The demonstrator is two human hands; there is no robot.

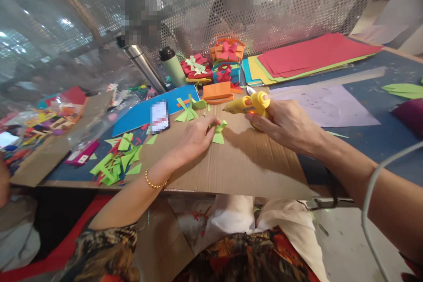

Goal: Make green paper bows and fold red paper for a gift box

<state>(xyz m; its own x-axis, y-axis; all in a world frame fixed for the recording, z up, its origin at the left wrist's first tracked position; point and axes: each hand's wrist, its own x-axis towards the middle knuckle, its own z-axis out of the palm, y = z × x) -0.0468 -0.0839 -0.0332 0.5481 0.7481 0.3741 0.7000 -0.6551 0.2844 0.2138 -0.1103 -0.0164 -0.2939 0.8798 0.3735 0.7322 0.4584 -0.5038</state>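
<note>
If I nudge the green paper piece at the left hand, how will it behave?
The green paper piece probably slides easily, being small and thin. As cut paper, it likely flexes. The left hand right beside it may limit sliding.

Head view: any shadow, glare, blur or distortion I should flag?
In the head view, soft shadow on the cardboard below the right hand; bright light spots at upper left; glare on the steel flask. Also in the head view, wide-angle stretch toward the edges, hazy upper left, and a pixelated phone screen that can't be read.
</note>
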